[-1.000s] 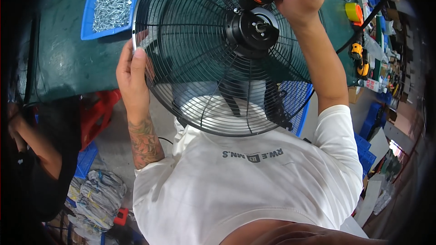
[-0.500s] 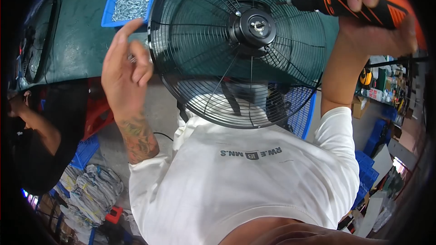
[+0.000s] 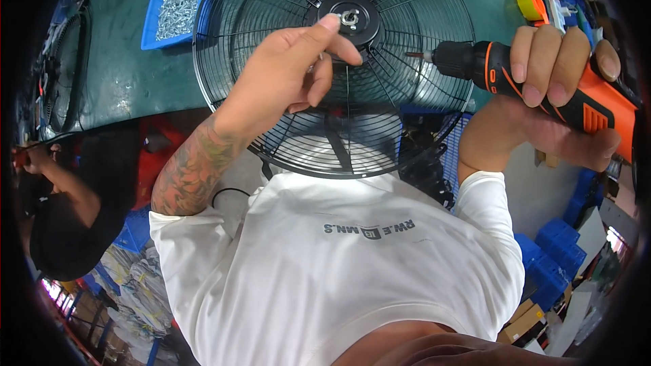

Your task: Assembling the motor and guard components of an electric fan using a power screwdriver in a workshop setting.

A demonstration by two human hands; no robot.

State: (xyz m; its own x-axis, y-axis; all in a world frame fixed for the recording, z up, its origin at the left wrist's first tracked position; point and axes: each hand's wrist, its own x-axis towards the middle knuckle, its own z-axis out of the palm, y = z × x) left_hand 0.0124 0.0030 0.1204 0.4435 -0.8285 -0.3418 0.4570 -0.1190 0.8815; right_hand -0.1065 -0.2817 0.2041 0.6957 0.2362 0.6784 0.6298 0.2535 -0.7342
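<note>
My right hand (image 3: 553, 71) grips an orange and black cordless drill (image 3: 475, 64), its bit pointing left over the wire guard. A round black fan guard (image 3: 271, 149) lies on the green table, overhanging its near edge. At its middle sits a black motor hub (image 3: 369, 24) with a metal shaft and small fasteners. My left hand (image 3: 285, 71) reaches over the guard, fingertips at the hub. Its lower fingers curl around small silvery pieces that look like screws, mostly hidden. The drill bit is apart from the hub.
A blue bin (image 3: 147, 34) of screws stands left of the guard on the green table (image 3: 122, 74). A yellow and orange roll (image 3: 531, 7) lies at the back right. Another person's arm (image 3: 71, 190) is at the far left. Blue crates (image 3: 559, 244) stand at the lower right.
My left hand has moved right, from beside the bin to the hub. The drill has come down and nearer to me in my right hand. The guard appears shifted left and up.
</note>
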